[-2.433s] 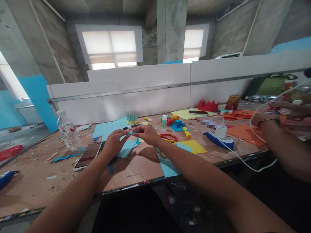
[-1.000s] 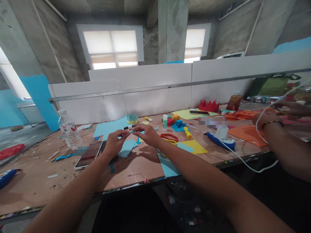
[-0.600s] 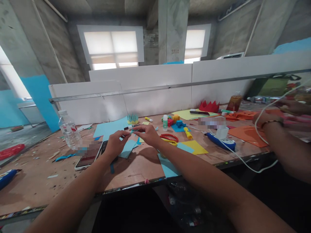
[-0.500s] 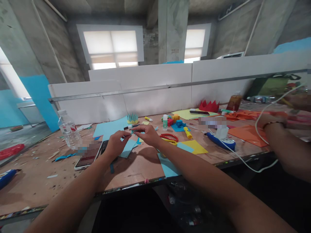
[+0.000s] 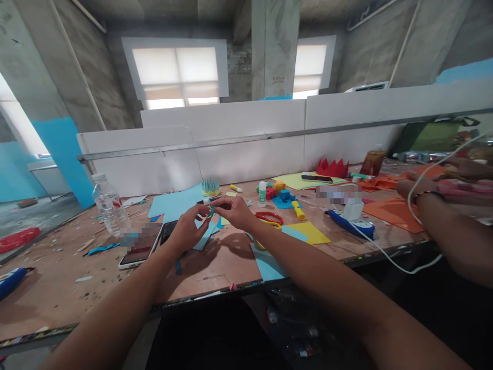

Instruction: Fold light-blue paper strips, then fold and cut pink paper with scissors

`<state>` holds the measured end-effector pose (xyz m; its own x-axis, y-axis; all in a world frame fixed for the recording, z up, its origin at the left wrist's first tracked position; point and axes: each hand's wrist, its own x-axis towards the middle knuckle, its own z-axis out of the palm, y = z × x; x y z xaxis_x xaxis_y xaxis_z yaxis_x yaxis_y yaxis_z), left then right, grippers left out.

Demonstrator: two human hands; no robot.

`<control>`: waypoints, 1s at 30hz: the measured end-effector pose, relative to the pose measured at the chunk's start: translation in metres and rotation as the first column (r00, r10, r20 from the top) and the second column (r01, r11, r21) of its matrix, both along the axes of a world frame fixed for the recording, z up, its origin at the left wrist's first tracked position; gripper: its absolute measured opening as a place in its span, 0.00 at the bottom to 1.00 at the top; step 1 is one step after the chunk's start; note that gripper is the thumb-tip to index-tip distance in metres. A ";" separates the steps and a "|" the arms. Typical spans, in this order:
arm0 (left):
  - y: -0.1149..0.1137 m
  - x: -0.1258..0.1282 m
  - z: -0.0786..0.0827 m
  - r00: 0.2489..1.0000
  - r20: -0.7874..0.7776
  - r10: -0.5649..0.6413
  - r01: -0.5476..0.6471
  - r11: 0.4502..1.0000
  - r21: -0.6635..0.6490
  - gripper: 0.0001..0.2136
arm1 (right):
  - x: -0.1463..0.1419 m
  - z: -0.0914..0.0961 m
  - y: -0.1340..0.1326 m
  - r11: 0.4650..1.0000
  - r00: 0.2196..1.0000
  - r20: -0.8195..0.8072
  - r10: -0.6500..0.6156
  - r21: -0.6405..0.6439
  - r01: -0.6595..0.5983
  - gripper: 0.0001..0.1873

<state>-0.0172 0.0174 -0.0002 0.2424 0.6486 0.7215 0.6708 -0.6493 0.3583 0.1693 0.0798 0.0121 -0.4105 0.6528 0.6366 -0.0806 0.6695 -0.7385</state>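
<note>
My left hand (image 5: 187, 229) and my right hand (image 5: 232, 211) meet above the wooden table (image 5: 215, 267), fingertips pinched together on a small teal paper strip (image 5: 210, 209). The strip curls between them. Under the hands lie light blue paper pieces (image 5: 203, 235). A phone (image 5: 139, 246) lies flat just left of my left hand. Red-handled scissors (image 5: 268, 218) lie just right of my right hand.
A water bottle (image 5: 107, 207) stands at the left. Glue sticks (image 5: 262, 193), coloured paper blocks (image 5: 284, 196), yellow paper (image 5: 310, 232) and a small blue crown (image 5: 210, 186) lie beyond. A power strip (image 5: 351, 222) with a white cable sits right, near another person's arm (image 5: 442, 221). White partition (image 5: 250, 149) behind.
My hands have drawn closer together and lifted slightly, and the teal strip now curls between the fingertips. The other person's hands at the right have shifted a little.
</note>
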 end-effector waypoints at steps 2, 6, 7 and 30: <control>-0.002 0.001 0.002 1.000 0.004 -0.016 0.016 1.000 -0.007 0.09 | -0.001 -0.001 0.001 1.000 1.000 -0.002 0.018 -0.021 -0.018 0.11; -0.007 0.002 0.007 0.998 -0.027 -0.054 0.053 0.998 -0.030 0.18 | 0.000 -0.003 0.004 0.998 0.999 0.006 0.035 -0.050 -0.035 0.12; -0.008 0.002 0.007 0.998 -0.035 -0.057 0.056 0.998 -0.036 0.19 | 0.000 -0.004 0.005 0.998 0.999 0.008 0.040 -0.057 -0.040 0.13; -0.001 -0.001 0.002 0.902 -0.338 0.268 -0.240 0.963 0.124 0.19 | -0.002 -0.003 0.002 0.978 0.988 0.000 0.152 -0.145 -0.151 0.09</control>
